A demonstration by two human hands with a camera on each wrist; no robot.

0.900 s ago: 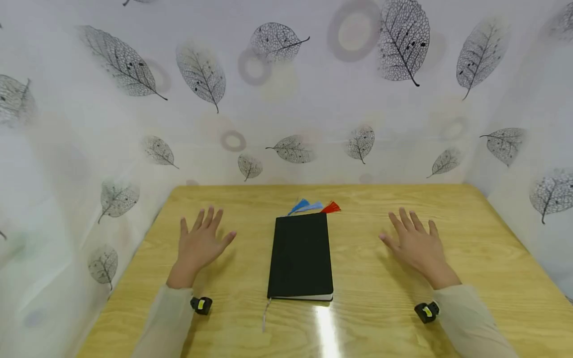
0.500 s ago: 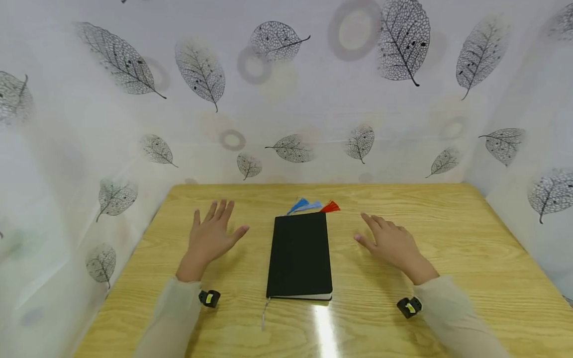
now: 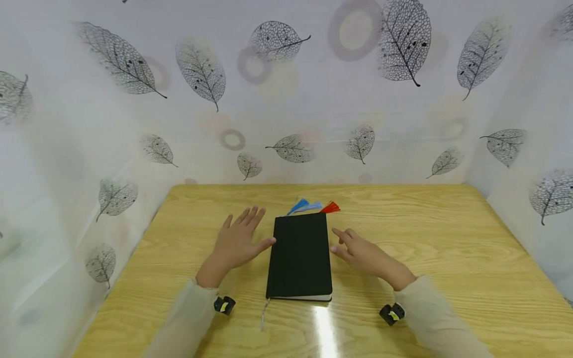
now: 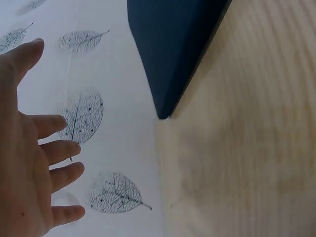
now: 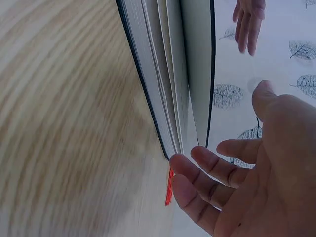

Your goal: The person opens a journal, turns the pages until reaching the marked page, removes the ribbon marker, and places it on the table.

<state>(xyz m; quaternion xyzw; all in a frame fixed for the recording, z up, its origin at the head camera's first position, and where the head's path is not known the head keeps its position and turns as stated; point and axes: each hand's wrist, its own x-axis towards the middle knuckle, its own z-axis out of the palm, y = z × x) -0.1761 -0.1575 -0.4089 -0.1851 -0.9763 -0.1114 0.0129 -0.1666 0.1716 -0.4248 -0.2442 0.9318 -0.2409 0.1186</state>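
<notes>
Notebook (image 3: pixel 300 256) looks light, stiff-covered (I'd grab its side facing the surface's (image 3: pixel 470 253) right edge); left hand (image 3: pixel 236 246) spread, right hand (image 3: pixel 367 256) loosely bent.

The person before me wears a plain, pale-cream cloth left sleeve (image 3: pixel 185 315) and a matching right sleeve (image 3: pixel 436 318), leaving the left hand (image 3: pixel 237 243) and right hand (image 3: pixel 364 256) bare. Beside each cuff sits a small boxy black device (image 3: pixel 228 305) with a yellow patch (image 3: pixel 224 307).
</notes>
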